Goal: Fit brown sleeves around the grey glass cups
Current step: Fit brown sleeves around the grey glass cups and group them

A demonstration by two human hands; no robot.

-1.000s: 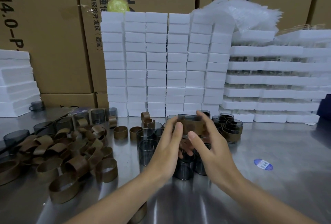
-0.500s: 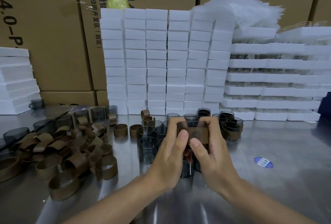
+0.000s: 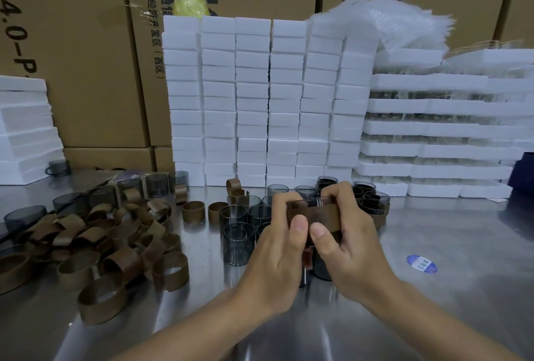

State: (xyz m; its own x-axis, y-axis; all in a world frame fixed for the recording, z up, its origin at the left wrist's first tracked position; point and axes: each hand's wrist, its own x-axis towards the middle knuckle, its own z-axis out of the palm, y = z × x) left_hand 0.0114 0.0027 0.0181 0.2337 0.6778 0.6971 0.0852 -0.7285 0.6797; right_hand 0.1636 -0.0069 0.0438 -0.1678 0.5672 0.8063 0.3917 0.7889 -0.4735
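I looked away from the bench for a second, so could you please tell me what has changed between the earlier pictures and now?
A second ago the left hand and right hand held straight fingers beside the grey cup and its brown sleeve; now both grip it, thumbs on the sleeve, slightly nearer the person. The loose sleeve pile, bare cups and foam stacks stayed put.

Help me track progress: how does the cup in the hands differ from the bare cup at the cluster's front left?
The held cup wears a brown sleeve; the bare cup has none. The held cup is gripped off the table by the left hand and right hand; the bare cup stands untouched on it. Both are grey glass.
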